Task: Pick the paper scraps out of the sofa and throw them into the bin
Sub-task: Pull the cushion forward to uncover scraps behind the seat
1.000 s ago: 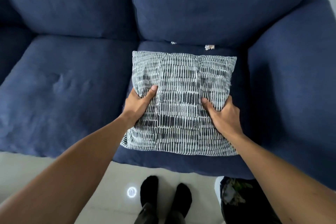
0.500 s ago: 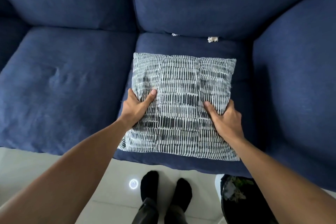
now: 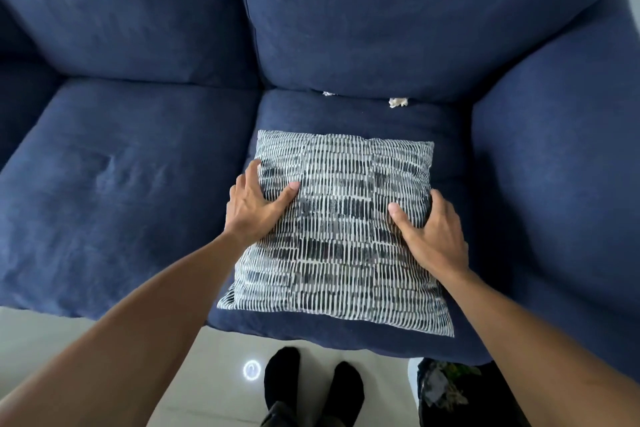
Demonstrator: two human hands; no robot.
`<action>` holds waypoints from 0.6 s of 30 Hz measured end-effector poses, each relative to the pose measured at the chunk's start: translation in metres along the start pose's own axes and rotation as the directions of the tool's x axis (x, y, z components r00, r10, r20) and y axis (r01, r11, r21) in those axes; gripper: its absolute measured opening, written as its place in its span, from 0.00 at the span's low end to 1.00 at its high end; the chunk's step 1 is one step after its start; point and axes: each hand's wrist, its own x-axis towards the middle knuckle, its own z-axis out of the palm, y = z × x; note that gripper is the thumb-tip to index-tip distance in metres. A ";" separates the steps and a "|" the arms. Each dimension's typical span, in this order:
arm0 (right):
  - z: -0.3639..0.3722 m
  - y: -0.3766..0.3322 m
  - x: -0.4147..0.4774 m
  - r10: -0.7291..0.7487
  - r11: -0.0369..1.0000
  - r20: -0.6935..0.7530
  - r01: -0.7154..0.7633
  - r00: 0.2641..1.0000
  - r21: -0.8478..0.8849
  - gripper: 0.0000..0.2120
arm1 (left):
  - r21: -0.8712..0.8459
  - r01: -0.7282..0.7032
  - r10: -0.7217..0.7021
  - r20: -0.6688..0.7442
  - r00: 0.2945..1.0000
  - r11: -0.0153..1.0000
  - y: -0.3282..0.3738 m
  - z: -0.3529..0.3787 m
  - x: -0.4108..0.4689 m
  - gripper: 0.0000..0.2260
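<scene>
Head view
Sofa point(image 3: 131, 184): we look down on dark blue seat and back cushions, with an armrest on the right.
Cushion point(image 3: 341, 229): a black-and-white patterned square lying flat on the right seat, its near edge close to the seat's front.
Left hand point(image 3: 254, 204): we lay it open on the cushion's left edge, fingers spread, thumb on the pattern, nothing gripped.
Right hand point(image 3: 433, 236): we lay it open on the cushion's right edge, thumb on top, fingers curving over the side; no pinch visible.
Paper scraps: a white crumpled scrap point(image 3: 399, 102) and a smaller scrap point(image 3: 328, 93) sit in the crease between the right seat and backrest, beyond the cushion and apart from both hands.
Bin point(image 3: 460, 395): black, on the floor point(image 3: 207, 374) at lower right, crumpled waste inside.
Feet point(image 3: 311, 385): black socks below the sofa's front.
</scene>
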 end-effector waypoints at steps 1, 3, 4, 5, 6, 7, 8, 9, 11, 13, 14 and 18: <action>-0.004 -0.003 0.002 -0.012 1.000 -0.004 0.012 1.000 -0.002 0.48 | 0.016 -0.006 0.006 -0.007 1.000 1.000 0.004 -0.002 0.002 0.45; -0.011 -0.009 0.006 -0.032 0.999 -0.003 0.032 0.999 -0.006 0.49 | 0.036 -0.015 0.016 -0.017 1.000 0.999 0.012 -0.008 0.006 0.45; -0.014 -0.013 0.008 -0.040 0.999 0.001 0.040 0.999 -0.008 0.49 | 0.039 -0.025 0.026 -0.017 1.000 0.999 0.015 -0.011 0.008 0.45; -0.018 -0.016 0.010 -0.043 0.999 0.005 0.043 0.999 -0.010 0.49 | 0.040 -0.037 0.037 -0.014 0.999 0.999 0.019 -0.015 0.009 0.45; -0.022 -0.020 0.012 -0.048 0.999 0.007 0.048 0.999 -0.015 0.49 | 0.040 -0.050 0.051 -0.014 0.999 0.998 0.022 -0.017 0.010 0.44; -0.025 -0.024 0.014 -0.050 0.999 0.010 0.050 0.999 -0.022 0.49 | 0.041 -0.063 0.064 -0.013 0.998 0.997 0.026 -0.020 0.011 0.43; -0.028 -0.028 0.016 -0.051 0.998 0.011 0.052 0.999 -0.032 0.49 | 0.042 -0.075 0.075 -0.013 0.997 0.996 0.028 -0.022 0.011 0.42; -0.032 -0.032 0.017 -0.057 0.998 0.004 0.057 0.998 -0.036 0.49 | 0.043 -0.089 0.090 -0.015 0.996 0.995 0.033 -0.026 0.012 0.42; -0.041 -0.041 0.021 -0.071 0.997 -0.010 0.070 0.997 -0.036 0.49 | 0.048 -0.111 0.112 -0.019 0.993 0.993 0.043 -0.032 0.015 0.41; -0.050 -0.050 0.026 -0.088 0.995 -0.029 0.087 0.996 -0.039 0.49 | 0.062 -0.134 0.136 -0.025 0.990 0.989 0.053 -0.040 0.019 0.41; -0.055 -0.054 0.028 -0.096 0.995 -0.035 0.094 0.995 -0.044 0.50 | 0.070 -0.147 0.149 -0.029 0.988 0.987 0.058 -0.043 0.022 0.41; -0.074 -0.072 0.039 -0.135 0.990 -0.079 0.130 0.988 -0.059 0.49 | 0.094 -0.194 0.200 -0.054 0.978 0.976 0.081 -0.057 0.034 0.41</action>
